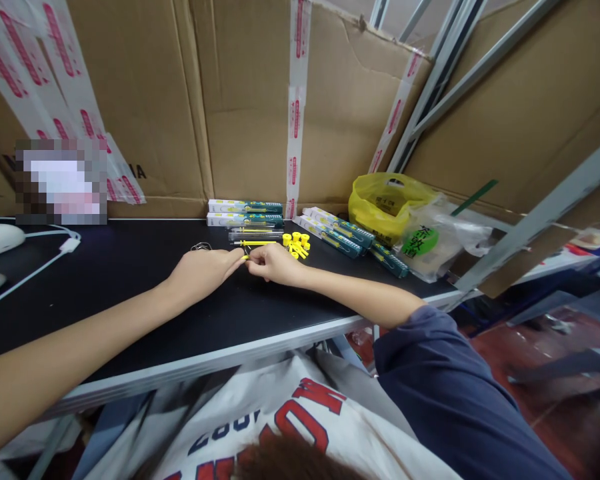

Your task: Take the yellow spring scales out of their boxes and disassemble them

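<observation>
Over the black tabletop (125,293), my left hand (197,275) and my right hand (276,264) meet fingertip to fingertip. A small yellow piece (245,257) shows at the tips of my left fingers. My right thumb and forefinger are pinched beside it; what they hold, if anything, is too small to make out. Just beyond my hands lie clear tubes (255,235) and a thin yellow rod (250,243). Small yellow plastic parts (296,245) are heaped behind my right hand. Thin metal rings (201,246) lie behind my left hand.
Printed white-and-green boxes (245,219) lie at the back, with more boxes (333,231) to the right. Farther right are a yellow plastic bag (375,200) and a clear bag (425,243). A white cable (30,273) crosses the left side. Cardboard (250,100) walls the back.
</observation>
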